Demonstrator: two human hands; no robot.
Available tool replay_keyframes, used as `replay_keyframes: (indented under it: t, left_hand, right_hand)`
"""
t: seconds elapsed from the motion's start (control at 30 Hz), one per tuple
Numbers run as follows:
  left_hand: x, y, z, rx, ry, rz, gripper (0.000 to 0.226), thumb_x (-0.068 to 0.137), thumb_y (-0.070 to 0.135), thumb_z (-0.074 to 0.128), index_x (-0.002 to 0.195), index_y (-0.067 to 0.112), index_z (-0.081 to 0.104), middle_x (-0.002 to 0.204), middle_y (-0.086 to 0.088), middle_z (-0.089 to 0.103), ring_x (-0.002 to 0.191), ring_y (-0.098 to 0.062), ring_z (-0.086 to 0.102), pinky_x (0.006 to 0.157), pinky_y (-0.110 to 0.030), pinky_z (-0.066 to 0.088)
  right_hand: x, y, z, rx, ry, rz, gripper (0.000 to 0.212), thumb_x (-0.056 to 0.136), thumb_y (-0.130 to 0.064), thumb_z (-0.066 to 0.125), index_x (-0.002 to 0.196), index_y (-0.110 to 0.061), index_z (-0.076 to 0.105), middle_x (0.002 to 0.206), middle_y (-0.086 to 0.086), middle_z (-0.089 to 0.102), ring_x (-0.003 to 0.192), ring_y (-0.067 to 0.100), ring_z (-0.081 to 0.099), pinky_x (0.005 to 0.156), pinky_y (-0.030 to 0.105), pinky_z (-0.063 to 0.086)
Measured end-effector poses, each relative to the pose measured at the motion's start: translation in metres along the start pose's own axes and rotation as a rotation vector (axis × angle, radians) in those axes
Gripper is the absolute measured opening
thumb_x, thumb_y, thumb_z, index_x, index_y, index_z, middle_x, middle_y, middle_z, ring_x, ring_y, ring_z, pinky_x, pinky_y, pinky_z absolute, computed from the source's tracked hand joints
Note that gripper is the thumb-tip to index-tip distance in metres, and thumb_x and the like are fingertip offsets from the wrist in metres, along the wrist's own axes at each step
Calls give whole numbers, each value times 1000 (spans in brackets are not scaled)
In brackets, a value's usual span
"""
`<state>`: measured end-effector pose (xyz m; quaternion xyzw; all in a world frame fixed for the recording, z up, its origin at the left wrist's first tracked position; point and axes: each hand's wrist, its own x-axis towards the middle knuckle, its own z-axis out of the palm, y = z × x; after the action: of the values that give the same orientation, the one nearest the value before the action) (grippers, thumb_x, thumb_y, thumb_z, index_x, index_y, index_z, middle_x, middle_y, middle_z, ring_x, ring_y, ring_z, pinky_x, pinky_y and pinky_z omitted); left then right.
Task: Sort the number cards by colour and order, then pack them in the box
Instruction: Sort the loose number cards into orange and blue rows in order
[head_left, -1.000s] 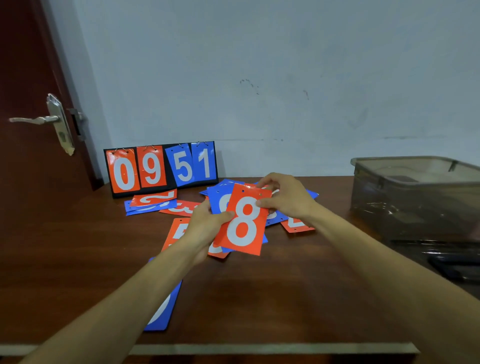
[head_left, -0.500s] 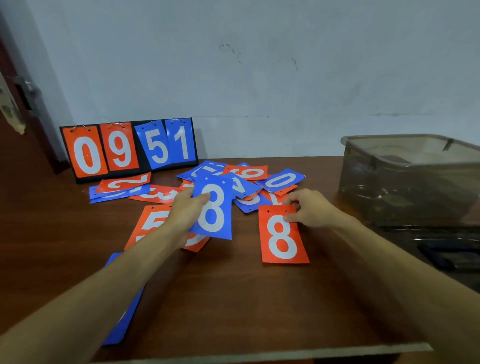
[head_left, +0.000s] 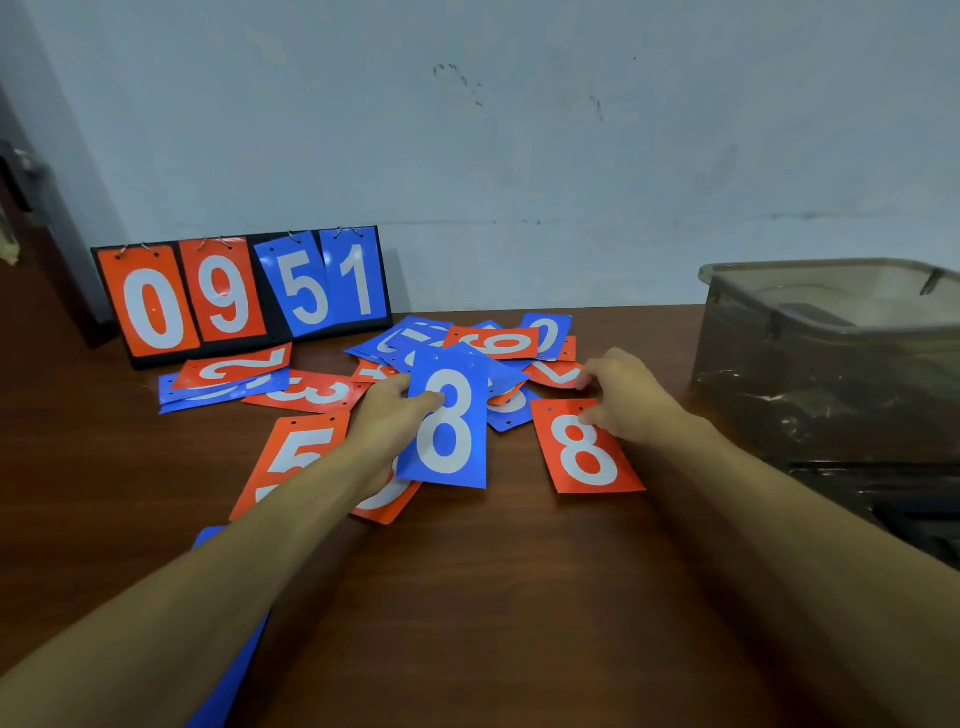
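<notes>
Meanwhile, the left hand (head_left: 395, 415) pinches a blue 8 (head_left: 448, 421) above the pile (head_left: 483, 353); the right hand (head_left: 618, 395), fingers loosely bent, presses a red 8 (head_left: 587, 452) flat on the table (head_left: 493, 597) beside the pile, near the box (head_left: 831, 364). Slick overlapping cards could slide and mix colours.

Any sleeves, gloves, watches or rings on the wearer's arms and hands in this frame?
None visible. Both forearms are bare right up to the frame edge, so no sleeve cuff shows. The left hand and right hand are ungloved, with no watch, band or ring in sight. No markings or cables either.
</notes>
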<state>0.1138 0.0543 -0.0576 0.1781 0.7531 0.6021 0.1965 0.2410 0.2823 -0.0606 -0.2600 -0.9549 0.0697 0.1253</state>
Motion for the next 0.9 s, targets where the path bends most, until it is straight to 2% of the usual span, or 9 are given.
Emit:
replay_keyframes:
  t: [0.07,0.13,0.23,0.3,0.4,0.53,0.67,0.77,0.9]
  left_hand:
    - [-3,1,-1,22,-16,20,15,83,29,70,86,28,56,93,1,70,77,-16,71,59,-31,59]
    - [-9,3,-2,50,-34,39,17,81,28,72,86,27,56,95,0,70,76,-15,71,57,-29,58]
    - [-20,7,-4,67,-67,63,20,78,28,75,90,25,59,100,-3,72,77,-14,72,61,-30,59]
    - [-29,12,-7,74,-93,67,31,77,28,76,103,20,61,109,-5,70,84,-18,71,68,-33,60]
    - [-44,16,-12,25,-142,78,50,76,25,77,119,8,57,108,-8,70,83,-19,72,61,-29,58]
    - [-67,13,-16,23,-274,103,11,86,27,67,87,17,62,78,5,75,72,-11,72,52,-21,54]
    - [-84,7,-13,209,-368,183,21,95,29,52,87,19,68,79,0,74,69,-13,70,57,-22,53]
    - [-93,7,-7,297,-378,242,14,94,18,54,91,19,68,77,2,73,67,-11,69,57,-20,51]
    - [-106,6,4,410,-391,290,13,93,13,55,96,18,67,83,1,72,70,-7,67,60,-17,49]
  right_hand:
    - [-6,-12,-1,-22,135,-58,32,80,-19,70,112,-22,62,120,3,52,111,20,46,93,34,39]
    - [-11,-31,-4,183,228,-143,24,85,-19,65,110,-17,63,113,2,57,102,15,51,84,26,40]
    - [-20,-69,-14,602,133,-164,32,88,-29,63,117,-18,59,104,-6,58,86,3,53,65,6,40]
    - [-24,-87,-21,701,68,-184,34,86,-30,66,117,-17,59,103,-8,58,81,2,55,56,5,43]
    - [-29,-97,-29,614,60,-218,36,83,-23,71,115,-9,61,105,-5,59,85,5,55,64,11,43]
    - [-47,-87,-45,744,-137,-171,26,79,-19,75,102,-13,65,99,-5,63,79,3,63,57,11,50]
    - [-77,-59,-57,726,-375,-144,19,77,-15,76,92,-12,65,90,0,71,76,6,70,63,20,55]
    - [-99,-37,-63,528,-491,-184,22,76,-18,77,93,-14,62,95,1,71,89,14,68,78,32,56]
    - [-121,-18,-62,197,-456,-191,25,73,-27,80,79,-28,55,90,-7,65,82,7,63,65,21,50]
